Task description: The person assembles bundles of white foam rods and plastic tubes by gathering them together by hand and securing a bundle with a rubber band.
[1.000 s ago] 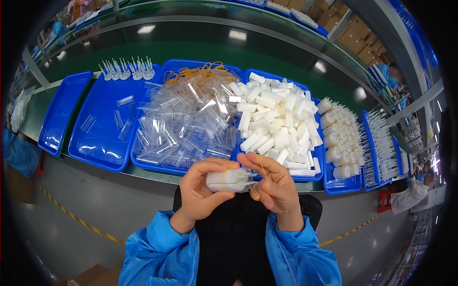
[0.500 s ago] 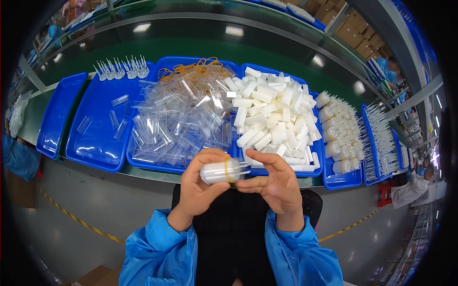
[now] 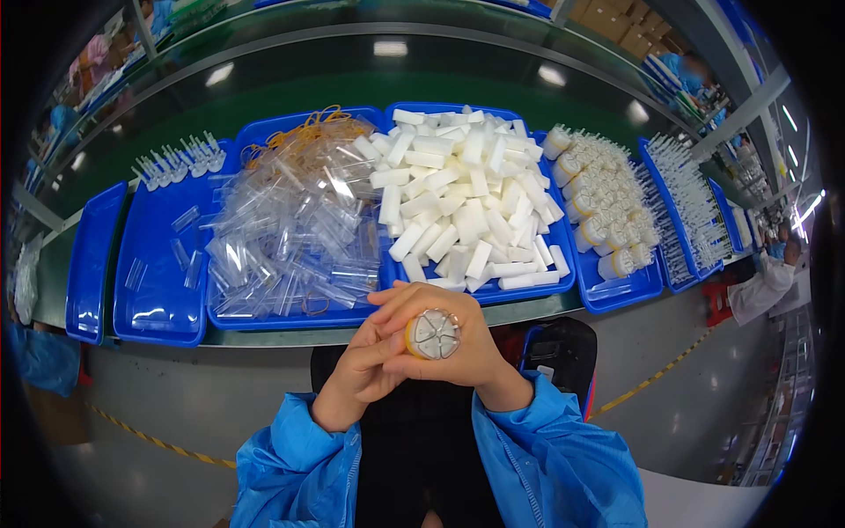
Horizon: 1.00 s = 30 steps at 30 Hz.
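Observation:
A round bundle [image 3: 434,335] sits between my two hands, its segmented end with clear and whitish wedges turned up toward me. A yellow band shows at its left edge. My right hand [image 3: 471,343] is wrapped around the bundle from the right. My left hand [image 3: 363,363] is closed against its left side, with fingertips and thumb on it; part of those fingers is covered by the right hand. Just beyond the hands stand a blue tray [image 3: 264,324] heaped with clear plastic pieces [image 3: 299,238] and orange rubber bands [image 3: 295,136], and one piled with white foam blocks [image 3: 462,207].
On the right, a blue tray [image 3: 616,296] carries several banded bundles [image 3: 598,189], beside trays of thin upright pieces [image 3: 691,207]. At left, a tray [image 3: 158,326] holds a few clear pieces and white stemmed parts [image 3: 180,163]; another blue tray [image 3: 92,264] stands beside it.
The bundle has turned from lying sideways to end-up. My right hand, earlier with fingers spread at its end, has closed around it. The view has shifted, so the trays appear further left.

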### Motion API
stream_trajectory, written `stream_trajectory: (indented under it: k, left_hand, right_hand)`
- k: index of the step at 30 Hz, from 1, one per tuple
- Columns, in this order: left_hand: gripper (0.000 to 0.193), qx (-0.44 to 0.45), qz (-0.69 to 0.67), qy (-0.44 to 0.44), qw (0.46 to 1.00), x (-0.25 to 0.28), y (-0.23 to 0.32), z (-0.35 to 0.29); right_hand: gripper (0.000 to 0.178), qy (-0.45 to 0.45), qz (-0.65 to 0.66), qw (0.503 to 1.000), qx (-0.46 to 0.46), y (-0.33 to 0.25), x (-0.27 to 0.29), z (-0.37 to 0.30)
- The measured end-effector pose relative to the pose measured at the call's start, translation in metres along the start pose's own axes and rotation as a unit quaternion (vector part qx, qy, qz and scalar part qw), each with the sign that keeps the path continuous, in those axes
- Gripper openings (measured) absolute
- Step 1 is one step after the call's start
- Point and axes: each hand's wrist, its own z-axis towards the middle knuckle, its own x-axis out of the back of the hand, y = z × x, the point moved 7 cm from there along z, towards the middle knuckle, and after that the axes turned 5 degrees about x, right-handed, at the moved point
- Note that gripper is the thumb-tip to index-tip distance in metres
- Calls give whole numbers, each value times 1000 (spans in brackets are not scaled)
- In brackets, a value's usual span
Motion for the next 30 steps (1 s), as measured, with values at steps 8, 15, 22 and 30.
stream_trajectory:
  k: [8,15,22,30]
  left_hand:
    - [69,-77,306,52,947,-36,10,1]
    - [37,-107,377,59,918,-34,21,-9]
    - [30,-112,417,72,899,-32,22,-11]
    - [11,-407,749,396,342,-44,137,-95]
  right_hand:
    - [49,199,-281,933,104,-66,98,-45]
    - [21,677,-417,593,128,-101,310,-210]
    - [47,542,-426,713,-131,-43,419,-222]
    - [29,604,-513,601,105,-78,292,-212]
